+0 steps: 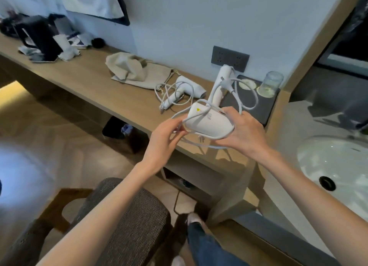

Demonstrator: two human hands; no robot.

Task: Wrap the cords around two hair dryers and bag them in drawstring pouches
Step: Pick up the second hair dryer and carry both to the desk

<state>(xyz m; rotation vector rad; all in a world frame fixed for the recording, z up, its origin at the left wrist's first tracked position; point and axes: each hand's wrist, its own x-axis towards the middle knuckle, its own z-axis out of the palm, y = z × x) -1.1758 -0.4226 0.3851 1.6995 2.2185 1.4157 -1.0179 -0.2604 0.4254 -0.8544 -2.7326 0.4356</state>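
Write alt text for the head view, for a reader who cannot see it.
A person holds a white hair dryer above a wooden counter, the right hand gripping its body and the left hand pinching its loose cord. A second hair dryer and beige pouches lie on the counter behind.

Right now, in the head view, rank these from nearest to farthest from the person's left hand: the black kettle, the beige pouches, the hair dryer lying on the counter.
1. hair dryer lying on the counter, just beyond the left hand.
2. beige pouches, farther back and to the left.
3. black kettle, at the far left end.
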